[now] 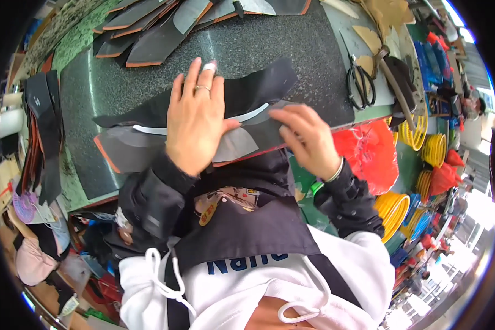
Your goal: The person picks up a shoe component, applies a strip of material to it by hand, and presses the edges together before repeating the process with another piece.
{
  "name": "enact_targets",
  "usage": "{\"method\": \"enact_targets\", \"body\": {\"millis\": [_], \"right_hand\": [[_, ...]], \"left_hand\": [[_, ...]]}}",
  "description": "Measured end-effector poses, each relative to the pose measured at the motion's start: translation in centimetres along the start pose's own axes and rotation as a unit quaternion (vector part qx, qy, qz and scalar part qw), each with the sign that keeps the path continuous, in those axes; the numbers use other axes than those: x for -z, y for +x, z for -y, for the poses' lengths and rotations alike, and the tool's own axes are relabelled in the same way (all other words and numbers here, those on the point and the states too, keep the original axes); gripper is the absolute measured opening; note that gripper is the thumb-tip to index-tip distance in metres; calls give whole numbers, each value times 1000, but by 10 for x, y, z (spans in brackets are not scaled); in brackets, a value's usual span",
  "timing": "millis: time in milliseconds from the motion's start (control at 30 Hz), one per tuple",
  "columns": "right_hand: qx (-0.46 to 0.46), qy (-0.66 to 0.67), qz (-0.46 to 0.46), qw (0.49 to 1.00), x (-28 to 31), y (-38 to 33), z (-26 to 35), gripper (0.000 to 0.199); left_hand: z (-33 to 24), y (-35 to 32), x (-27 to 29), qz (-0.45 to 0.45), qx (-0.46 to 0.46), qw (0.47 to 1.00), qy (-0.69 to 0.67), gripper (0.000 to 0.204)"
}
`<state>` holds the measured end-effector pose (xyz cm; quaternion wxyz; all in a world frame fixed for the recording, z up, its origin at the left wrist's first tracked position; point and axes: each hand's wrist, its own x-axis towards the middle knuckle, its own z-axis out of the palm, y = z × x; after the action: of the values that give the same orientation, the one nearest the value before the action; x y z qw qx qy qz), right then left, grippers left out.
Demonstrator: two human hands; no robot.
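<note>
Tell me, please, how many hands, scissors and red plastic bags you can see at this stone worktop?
Hands: 2, the left hand flat on the dark cut pieces, the right hand at their edge
Scissors: 1
Red plastic bags: 1
Total: 4

bare slab (313,49) right, scissors (360,82) beyond, cut pieces (148,27) behind
</note>
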<state>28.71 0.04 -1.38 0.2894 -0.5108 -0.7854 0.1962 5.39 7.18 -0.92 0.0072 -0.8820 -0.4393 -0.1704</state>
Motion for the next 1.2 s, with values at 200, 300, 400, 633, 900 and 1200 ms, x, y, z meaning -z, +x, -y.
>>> {"method": "enact_targets", "body": {"millis": [200, 300, 400, 633, 900, 1200], "right_hand": [[-45, -44, 22, 998, -13, -4, 21, 37], [-61, -71, 1, 996, -18, -3, 18, 32], [-46, 64, -19, 997, -16, -3, 8, 24], [1, -19, 96, 995, -5, 5, 2, 21], [-39, -25, -11, 999, -16, -3, 10, 24], [-356, 421, -28, 834, 20, 23, -18, 32]], "left_hand": [[3, 8, 11, 126, 103, 969, -188, 63], [1, 6, 10, 163, 145, 945, -244, 54], [1, 5, 3, 134, 101, 942, -291, 35], [-4, 5, 6, 150, 137, 940, -274, 25], [-7, -8, 0, 107, -13, 979, -170, 29], [-26, -37, -21, -49, -191, 980, 39, 33]]}}
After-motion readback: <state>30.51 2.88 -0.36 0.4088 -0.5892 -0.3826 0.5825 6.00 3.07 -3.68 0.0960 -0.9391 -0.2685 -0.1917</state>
